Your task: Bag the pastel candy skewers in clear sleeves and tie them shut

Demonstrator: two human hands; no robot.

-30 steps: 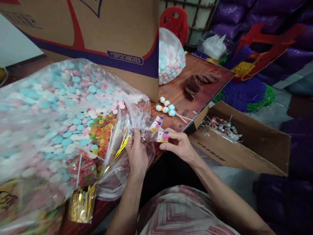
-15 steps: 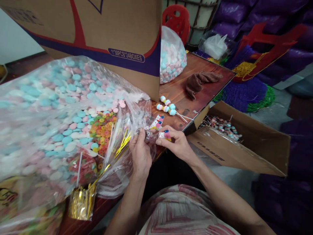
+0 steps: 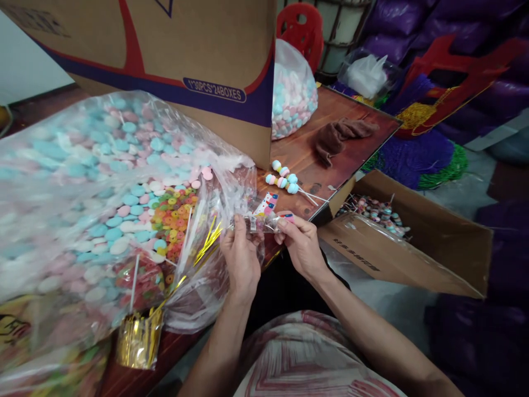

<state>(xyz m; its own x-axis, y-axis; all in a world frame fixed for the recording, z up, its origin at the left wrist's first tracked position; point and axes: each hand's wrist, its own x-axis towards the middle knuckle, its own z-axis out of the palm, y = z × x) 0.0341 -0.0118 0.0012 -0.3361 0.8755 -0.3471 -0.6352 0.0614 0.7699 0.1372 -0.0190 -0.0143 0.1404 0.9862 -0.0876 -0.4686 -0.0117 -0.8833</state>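
Observation:
Between my two hands a small clear wrapper (image 3: 264, 223) with a coloured print is stretched out over the table's front edge. My left hand (image 3: 242, 256) pinches its left end, thumb on top. The fingers of my right hand (image 3: 301, 242) close on its right end. Just behind it lies a printed wrapper (image 3: 266, 204) with pink and blue marks. Candy skewers (image 3: 282, 180) on white sticks rest farther back. To the left, ring gummies (image 3: 176, 212) and pastel candies (image 3: 119, 220) fill a big clear bag, with gold twist ties (image 3: 209, 240) near my left hand.
A large cardboard box (image 3: 177, 60) stands behind the candy bag. Beside it are a second candy bag (image 3: 293, 91) and a brown cloth (image 3: 343, 138). An open carton (image 3: 433, 242) with wrapped skewers is at the right. A gold tie packet (image 3: 139, 341) lies front left.
My right hand has turned and its fingers have shifted along the wrapper, which now shows flatter and more stretched between my hands. My left hand has barely moved.

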